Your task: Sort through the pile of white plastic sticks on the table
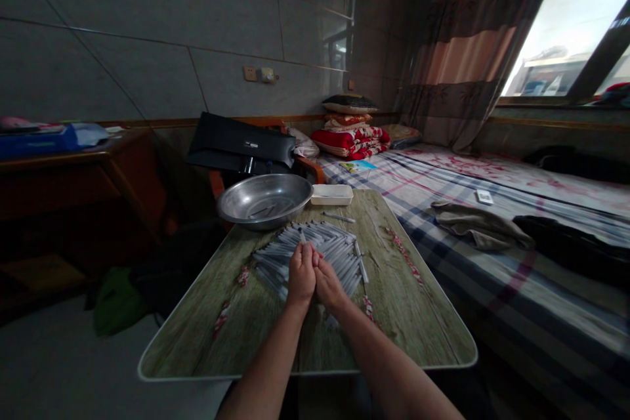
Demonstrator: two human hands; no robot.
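Observation:
My left hand (301,272) and my right hand (329,281) meet over the middle of the table, both with fingers closed. A slim pale pen (302,234) with a dark tip sticks up from the fingertips of my left hand. My right fingers press against the left hand, and whatever they grip is hidden. Beneath and around both hands lies a wide heap of pale translucent pens (339,244), many with dark ends. One pen (339,217) lies apart, beyond the heap.
A large metal basin (268,200) with a few dark slim pieces inside stands at the table's far left. Beside it is a white plastic tray (332,195). The wood-patterned table (418,328) adjoins a bed (472,223) on the right. A black monitor-like panel (241,142) stands behind.

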